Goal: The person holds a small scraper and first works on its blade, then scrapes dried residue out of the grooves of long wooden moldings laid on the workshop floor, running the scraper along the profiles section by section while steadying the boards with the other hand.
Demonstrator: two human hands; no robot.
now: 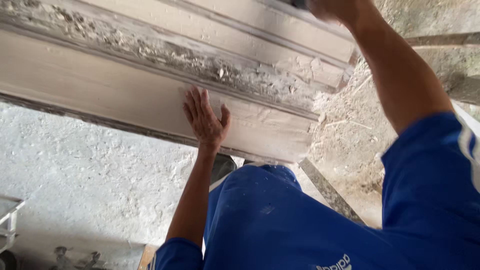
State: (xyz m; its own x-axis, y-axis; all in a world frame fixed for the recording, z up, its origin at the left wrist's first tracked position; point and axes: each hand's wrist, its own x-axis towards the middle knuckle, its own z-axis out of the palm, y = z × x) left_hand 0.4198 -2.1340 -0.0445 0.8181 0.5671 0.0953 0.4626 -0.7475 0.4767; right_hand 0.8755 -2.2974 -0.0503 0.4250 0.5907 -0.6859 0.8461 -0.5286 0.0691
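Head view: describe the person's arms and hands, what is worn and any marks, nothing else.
Both forearms are bare. The left hand wears no glove or ring that shows. The right hand is cut off by the top edge. Short blue sleeves cover the upper arms; the right one has white stripes. Blue trousers carry pale specks.

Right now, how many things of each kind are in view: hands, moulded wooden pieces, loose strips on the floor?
Hands: 2, the left hand flat on the moulded wooden piece, the right hand at the top edge, partly cut off
Moulded wooden pieces: 1
Flat strips on the floor: 1, the grey strip
Total: 4
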